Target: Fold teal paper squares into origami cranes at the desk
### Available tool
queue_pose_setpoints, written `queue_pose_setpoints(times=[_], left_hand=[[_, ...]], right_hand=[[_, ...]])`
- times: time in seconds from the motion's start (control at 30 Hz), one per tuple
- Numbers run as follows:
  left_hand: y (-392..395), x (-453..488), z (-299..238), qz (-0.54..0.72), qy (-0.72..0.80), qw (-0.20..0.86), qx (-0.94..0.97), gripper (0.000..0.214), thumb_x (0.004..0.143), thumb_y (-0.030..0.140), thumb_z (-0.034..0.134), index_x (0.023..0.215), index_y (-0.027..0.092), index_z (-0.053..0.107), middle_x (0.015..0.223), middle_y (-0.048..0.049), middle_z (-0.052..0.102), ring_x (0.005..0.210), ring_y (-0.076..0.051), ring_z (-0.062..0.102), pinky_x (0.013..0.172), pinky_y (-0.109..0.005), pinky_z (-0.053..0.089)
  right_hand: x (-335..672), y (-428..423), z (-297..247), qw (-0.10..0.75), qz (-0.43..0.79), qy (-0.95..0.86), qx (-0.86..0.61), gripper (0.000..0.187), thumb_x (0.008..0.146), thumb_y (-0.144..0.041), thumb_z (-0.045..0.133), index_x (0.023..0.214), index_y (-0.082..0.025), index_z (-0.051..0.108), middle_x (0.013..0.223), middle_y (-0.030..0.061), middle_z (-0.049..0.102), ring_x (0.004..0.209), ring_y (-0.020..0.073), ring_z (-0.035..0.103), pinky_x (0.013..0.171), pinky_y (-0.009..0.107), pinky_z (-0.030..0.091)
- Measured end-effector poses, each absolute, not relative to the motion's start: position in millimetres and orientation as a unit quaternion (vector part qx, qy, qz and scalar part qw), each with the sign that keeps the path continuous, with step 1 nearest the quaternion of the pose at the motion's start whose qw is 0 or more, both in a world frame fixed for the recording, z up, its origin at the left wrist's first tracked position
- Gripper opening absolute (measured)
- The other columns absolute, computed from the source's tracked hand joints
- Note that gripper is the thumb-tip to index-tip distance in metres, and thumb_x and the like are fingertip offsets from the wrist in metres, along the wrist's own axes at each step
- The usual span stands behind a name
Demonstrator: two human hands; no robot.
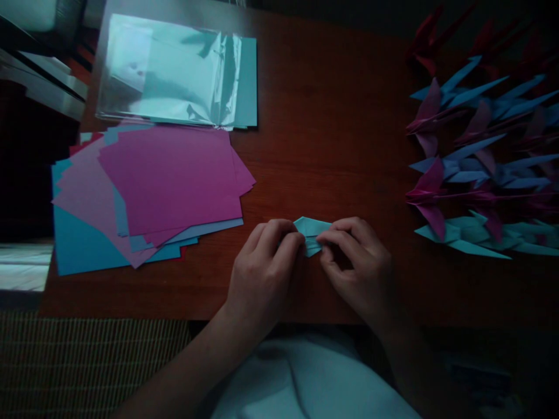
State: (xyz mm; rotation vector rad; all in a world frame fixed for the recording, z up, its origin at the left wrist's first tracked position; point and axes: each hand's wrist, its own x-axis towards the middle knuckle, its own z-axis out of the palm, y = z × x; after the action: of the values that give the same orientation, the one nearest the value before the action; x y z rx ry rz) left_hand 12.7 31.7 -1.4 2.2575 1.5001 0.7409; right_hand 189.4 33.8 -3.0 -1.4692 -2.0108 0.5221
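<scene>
A small folded sheet of mint-green origami paper [311, 233] lies near the front edge of the table, between my two hands. My left hand [271, 262] has its fingers curled onto the left end of the paper, and the fingertips are partly hidden. From the other side, my right hand [356, 253] pinches the right end between thumb and fingers. Creased layers show in the gap between the hands.
Loose pink, purple and blue paper sheets [174, 180] lie fanned out at left. Behind them is a clear plastic packet [174, 70] with green paper. Rows of folded paper cranes [463, 169] stand at right on the brown wooden table [323, 128].
</scene>
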Motion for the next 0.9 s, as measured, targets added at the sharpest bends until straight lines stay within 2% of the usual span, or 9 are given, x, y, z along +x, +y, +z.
queue_pose_setpoints(times=[0.27,0.4,0.5,0.57,0.67,0.9], left_hand=[[30.8,7.8,-0.7,0.263,0.508,0.176,0.801,0.022,0.094,0.004,0.049,0.105,0.014,0.065,0.106,-0.0102,0.063,0.096,-0.023,0.059,0.084,-0.034,0.051],[30.2,4.4,-0.4,0.272,0.503,0.194,0.797,0.028,0.090,0.000,0.049,0.110,0.012,0.064,0.107,-0.0102,0.064,0.098,-0.022,0.061,0.086,-0.033,0.052],[26.8,2.9,-1.5,0.286,0.502,0.186,0.795,0.023,0.093,0.004,0.052,0.111,0.013,0.063,0.109,-0.0107,0.066,0.100,-0.022,0.062,0.089,-0.034,0.053],[23.2,2.4,-2.2,0.305,0.498,0.181,0.791,0.020,0.094,0.006,0.055,0.110,0.014,0.064,0.110,-0.0105,0.067,0.102,-0.022,0.063,0.091,-0.034,0.053],[17.3,1.6,-2.1,0.327,0.490,0.173,0.789,0.021,0.093,0.006,0.057,0.111,0.016,0.063,0.112,-0.0099,0.068,0.105,-0.021,0.063,0.092,-0.033,0.053],[5.4,-2.9,3.7,0.343,0.488,0.160,0.787,0.025,0.091,0.005,0.058,0.113,0.016,0.064,0.115,-0.0116,0.070,0.107,-0.023,0.065,0.095,-0.036,0.055]], right_hand=[[193.1,34.2,-5.7,0.295,0.202,-0.754,-0.550,0.026,0.084,0.001,0.054,0.092,-0.021,0.065,0.092,0.0052,0.061,0.089,0.0200,0.061,0.080,0.034,0.053],[194.7,36.0,-0.4,0.322,0.234,-0.733,-0.552,0.020,0.088,-0.005,0.056,0.094,-0.021,0.066,0.093,0.0053,0.062,0.086,0.0189,0.062,0.076,0.033,0.053],[196.7,39.0,3.2,0.328,0.172,-0.732,-0.571,0.013,0.090,-0.016,0.062,0.101,-0.021,0.067,0.099,0.0074,0.064,0.094,0.0231,0.061,0.084,0.039,0.053],[197.6,41.5,4.0,0.309,0.139,-0.745,-0.575,0.020,0.090,-0.023,0.066,0.109,-0.020,0.067,0.108,0.0100,0.065,0.104,0.0273,0.058,0.092,0.044,0.051],[197.9,44.3,2.9,0.277,0.157,-0.764,-0.562,0.028,0.089,-0.026,0.068,0.116,-0.020,0.065,0.118,0.0115,0.064,0.112,0.0289,0.056,0.098,0.046,0.049],[197.2,43.0,-1.7,0.267,0.149,-0.759,-0.575,0.013,0.085,-0.021,0.069,0.097,-0.022,0.064,0.114,0.0095,0.063,0.108,0.0279,0.057,0.094,0.045,0.050]])
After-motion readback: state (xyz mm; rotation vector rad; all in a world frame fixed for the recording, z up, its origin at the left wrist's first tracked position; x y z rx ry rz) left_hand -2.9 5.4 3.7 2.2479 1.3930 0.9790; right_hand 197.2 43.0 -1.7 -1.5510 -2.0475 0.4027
